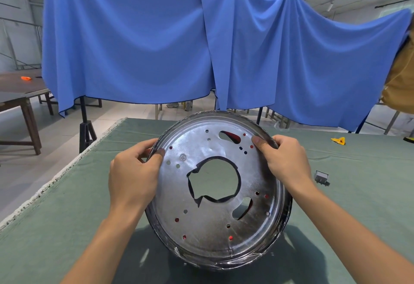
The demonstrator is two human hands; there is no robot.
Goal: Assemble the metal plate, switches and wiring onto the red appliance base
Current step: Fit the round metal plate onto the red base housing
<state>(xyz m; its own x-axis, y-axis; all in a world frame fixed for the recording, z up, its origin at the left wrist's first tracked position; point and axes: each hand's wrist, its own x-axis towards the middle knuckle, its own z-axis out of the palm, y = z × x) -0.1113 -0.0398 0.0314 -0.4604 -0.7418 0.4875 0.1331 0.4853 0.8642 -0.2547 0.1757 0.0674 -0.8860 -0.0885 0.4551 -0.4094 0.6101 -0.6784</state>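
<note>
A round shiny metal plate [215, 221] with a large middle hole and several small holes is tilted up toward me above the green table [67, 205]. Red of the appliance base [233, 136] shows through the plate's slots and holes; the rest of the base is hidden behind it. My left hand [132, 178] grips the plate's upper left rim, thumb on its face. My right hand [284, 160] grips the upper right rim the same way. A small grey switch part [321, 177] lies on the table to the right.
A yellow piece [338, 140] lies at the far right of the table. A blue cloth [201, 44] hangs behind the table on stands. Dark wooden tables [20, 97] stand to the left. The table's frayed left edge runs diagonally.
</note>
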